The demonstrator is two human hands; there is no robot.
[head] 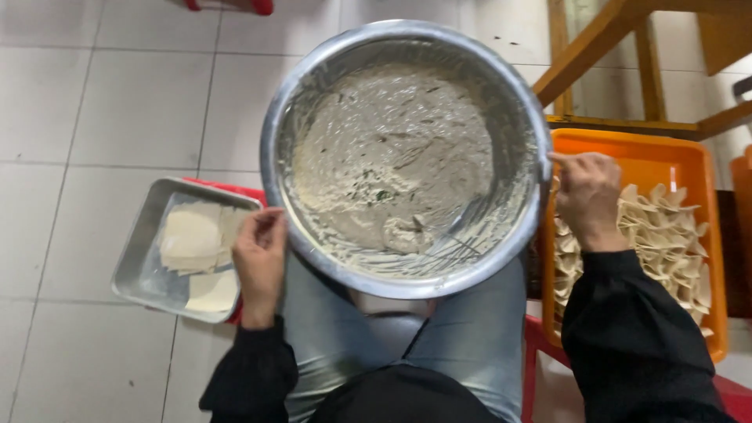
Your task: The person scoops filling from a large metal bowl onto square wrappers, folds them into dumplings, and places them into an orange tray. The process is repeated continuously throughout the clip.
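A large steel mixing bowl (407, 157) rests on the person's lap, filling the middle of the view and holding a pale grey-beige filling paste flecked with green; the paste coats the walls and pools toward 6 o'clock, so a good share of it looks used.

The left hand (260, 258) sits at the bowl's 8 o'clock, fingers curled together over the near edge of a metal tray (141, 266); whether it actually pinches a wrapper I cannot tell. The tray stands on a red stool at 9 o'clock and holds a few flat dough wrappers (192, 239), thin and cream-coloured, so only a small stack appears left.

The right hand (587, 200) is at 3 o'clock, touching the bowl's rim, its grip closed on a thin stick-like utensil (558, 157) whose end shows just above the knuckles.

Beyond it, at 3 to 4 o'clock, an orange plastic crate (681, 168) is heaped with folded dumplings (666, 235), which I judge to be the finished work; most of the wrapping seems done, with little left.
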